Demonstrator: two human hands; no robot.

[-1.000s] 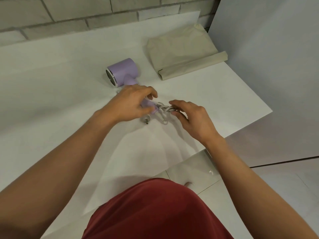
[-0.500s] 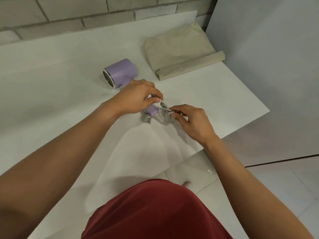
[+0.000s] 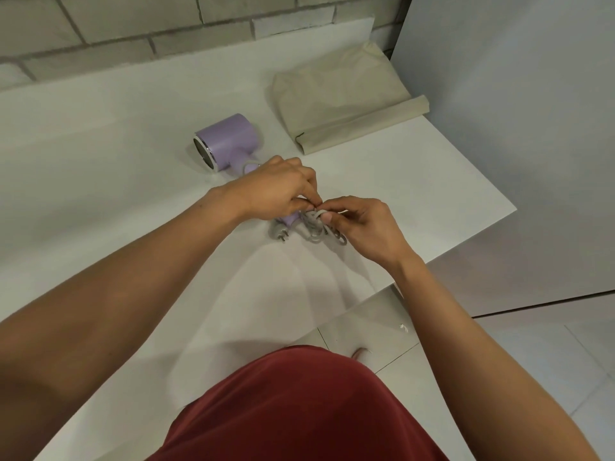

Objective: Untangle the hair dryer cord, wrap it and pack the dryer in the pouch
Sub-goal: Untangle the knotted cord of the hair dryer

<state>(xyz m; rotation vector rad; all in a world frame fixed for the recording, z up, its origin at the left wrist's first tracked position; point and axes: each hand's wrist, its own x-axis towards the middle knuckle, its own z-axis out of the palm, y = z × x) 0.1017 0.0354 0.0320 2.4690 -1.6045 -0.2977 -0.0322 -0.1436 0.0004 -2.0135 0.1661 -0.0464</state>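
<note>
A lilac hair dryer point(image 3: 228, 141) lies on its side on the white table point(image 3: 100, 168), its handle running toward me under my left hand point(image 3: 276, 191). A tangled grey cord point(image 3: 316, 229) is bunched at the handle's end, and its plug point(image 3: 279, 231) rests on the table. My left hand covers the handle and pinches a strand of the cord. My right hand point(image 3: 362, 227) pinches a loop of the same cord right beside it, fingertips almost touching. The beige pouch point(image 3: 339, 98) lies flat behind the dryer.
A brick wall runs along the table's far side. A grey panel point(image 3: 506, 128) stands at the right. The table's right corner and front edge lie close to my right hand, with tiled floor point(image 3: 499, 354) below.
My two hands have drawn together over the cord bundle, and my right hand has lifted a loop. The dryer and the pouch have stayed put.
</note>
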